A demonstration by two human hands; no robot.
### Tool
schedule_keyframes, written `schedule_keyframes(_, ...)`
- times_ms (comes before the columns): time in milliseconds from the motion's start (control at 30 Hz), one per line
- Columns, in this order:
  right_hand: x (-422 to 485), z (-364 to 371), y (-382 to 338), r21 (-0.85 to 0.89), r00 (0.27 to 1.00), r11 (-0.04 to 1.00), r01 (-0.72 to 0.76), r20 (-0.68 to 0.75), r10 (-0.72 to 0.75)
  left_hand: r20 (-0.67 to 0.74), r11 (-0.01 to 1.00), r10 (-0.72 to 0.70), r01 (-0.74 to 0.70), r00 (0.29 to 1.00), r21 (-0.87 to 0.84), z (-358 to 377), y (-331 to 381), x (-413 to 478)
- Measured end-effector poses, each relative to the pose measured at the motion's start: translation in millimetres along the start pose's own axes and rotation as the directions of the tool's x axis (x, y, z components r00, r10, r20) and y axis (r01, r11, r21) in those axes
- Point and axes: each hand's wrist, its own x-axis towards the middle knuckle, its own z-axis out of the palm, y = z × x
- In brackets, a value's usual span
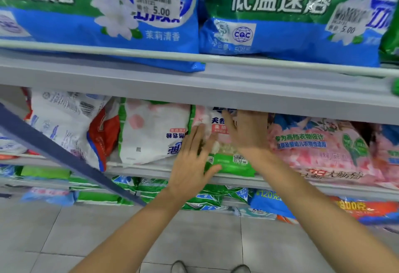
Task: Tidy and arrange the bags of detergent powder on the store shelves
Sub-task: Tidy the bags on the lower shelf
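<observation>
While the middle shelf sits crowded across centre frame, the pink-and-green bag stands mid-row; left hand and right hand press it flat-fingered, gripping nothing. Best push evenly, both palms together, squaring it upright.

We record bright, even lighting across the frame. Light comes from above — a soft shadow lies under the grey shelf edge over the tops of the middle-row packs. The blue-green bags along the top carry white glare patches on glossy film. We find motion blur on the left hand at centre and on the pink bag at centre right, where print smears. Wide-angle distortion bows the shelf lines — strongest toward the left and right edges. The floor tiles at lower left are evenly lit.
</observation>
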Motion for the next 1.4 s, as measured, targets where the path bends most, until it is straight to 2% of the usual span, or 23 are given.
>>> schedule_keyframes(33, -11.2, 6.2, -5.6, -0.081, 0.993, 0.993, 0.090, -0.074, -0.096, -0.028, 1.000, 0.002, -0.002, 1.000, -0.005, -9.8, -9.4, -5.5)
schedule_keyframes(67, -22.4, 11.4, -10.9, -0.149, 0.983, 0.977, 0.150, -0.084, -0.163, -0.073, 1.000, -0.018, 0.018, 0.997, 0.000, -20.0, -20.5, -10.8)
schedule_keyframes(133, -36.3, 22.2, -8.9, -0.169, 0.964, 0.956, 0.239, -0.081, -0.255, -0.139, 0.989, -0.130, 0.137, 0.982, 0.047, -33.4, -46.9, -16.0)
schedule_keyframes(200, -41.4, 24.9, -12.2, -0.169, 0.959, 0.954, 0.248, -0.095, -0.267, -0.057, 0.962, -0.241, 0.246, 0.969, 0.117, -41.4, -67.6, -13.3)
schedule_keyframes(233, -44.1, 26.0, -15.6, -0.194, 0.959, 0.949, 0.249, -0.086, -0.269, 0.018, 0.954, -0.259, 0.253, 0.966, 0.161, -42.1, -75.3, -11.2)
schedule_keyframes(333, -47.4, 27.7, -16.5, -0.245, 0.964, 0.935, 0.257, -0.008, -0.267, 0.153, 0.935, -0.258, 0.207, 0.954, 0.287, -43.6, -91.8, -6.7)
schedule_keyframes(500, -55.2, 24.0, -7.1, -0.313, 0.967, 0.915, 0.254, 0.072, -0.244, 0.191, 0.938, -0.153, 0.082, 0.970, 0.336, -57.4, -100.1, 2.5)
schedule_keyframes(633, -64.5, 12.5, -5.1, -0.287, 0.965, 0.921, 0.263, 0.102, -0.243, 0.033, 0.975, -0.031, 0.024, 0.999, 0.220, -84.6, -106.2, 11.3)
schedule_keyframes(667, -66.1, 8.9, -4.4, -0.266, 0.961, 0.923, 0.277, 0.089, -0.263, -0.005, 0.982, -0.046, 0.046, 0.999, 0.182, -95.9, -105.7, 17.2)
schedule_keyframes(733, -66.7, 2.1, -4.4, -0.203, 0.950, 0.928, 0.312, 0.071, -0.304, -0.074, 0.979, -0.172, 0.178, 0.982, 0.096, -113.9, -106.7, 30.4)
schedule_keyframes(767, -67.1, -1.0, -6.7, -0.152, 0.947, 0.934, 0.322, 0.063, -0.316, -0.099, 0.966, -0.260, 0.258, 0.960, -0.035, -122.9, -105.3, 34.2)
schedule_keyframes(800, -67.0, -3.1, -9.8, -0.070, 0.948, 0.946, 0.317, 0.054, -0.314, -0.111, 0.924, -0.342, 0.313, 0.933, -0.222, -130.7, -103.1, 36.1)
schedule_keyframes(867, -66.4, -6.5, -20.4, 0.156, 0.965, 0.955, 0.251, 0.030, -0.259, -0.087, 0.734, -0.464, 0.327, 0.882, -0.596, -151.3, -93.1, 34.5)
schedule_keyframes(900, -66.9, -8.4, -26.8, 0.254, 0.974, 0.943, 0.214, 0.019, -0.226, -0.052, 0.635, -0.494, 0.319, 0.868, -0.704, -162.1, -86.0, 29.7)
schedule_keyframes(967, -68.9, -14.2, -38.1, 0.364, 0.972, 0.905, 0.220, -0.002, -0.236, 0.042, 0.520, -0.514, 0.350, 0.857, -0.779, -172.3, -79.5, 16.7)
schedule_keyframes(1033, -71.2, -24.8, -47.7, 0.356, 0.924, 0.854, 0.380, -0.091, -0.373, 0.127, 0.476, -0.502, 0.395, 0.856, -0.786, -177.8, -77.7, 1.4)
schedule_keyframes(1067, -72.2, -32.2, -53.2, 0.318, 0.873, 0.813, 0.488, -0.159, -0.461, 0.187, 0.441, -0.482, 0.421, 0.856, -0.792, -179.2, -78.8, -4.9)
schedule_keyframes(1167, -68.6, -53.2, -72.7, 0.146, 0.645, 0.635, 0.759, -0.302, -0.702, 0.361, 0.374, -0.341, 0.478, 0.868, -0.795, -189.0, -66.7, -15.5)
schedule_keyframes(1233, -68.2, -66.3, -84.9, -0.010, 0.471, 0.501, 0.865, -0.328, -0.819, 0.406, 0.403, -0.249, 0.475, 0.879, -0.782, -188.4, -62.5, -18.6)
schedule_keyframes(1267, -69.8, -72.9, -88.3, -0.047, 0.422, 0.456, 0.889, -0.302, -0.855, 0.432, 0.424, -0.205, 0.477, 0.878, -0.769, -186.2, -64.0, -19.0)
schedule_keyframes(1333, -75.1, -84.7, -92.6, -0.016, 0.398, 0.413, 0.911, -0.232, -0.888, 0.476, 0.437, -0.108, 0.472, 0.873, -0.766, -187.9, -62.0, -17.9)
schedule_keyframes(1400, -79.9, -91.9, -97.5, 0.039, 0.375, 0.376, 0.926, -0.220, -0.901, 0.509, 0.445, -0.030, 0.468, 0.860, -0.763, -197.9, -55.4, -21.5)
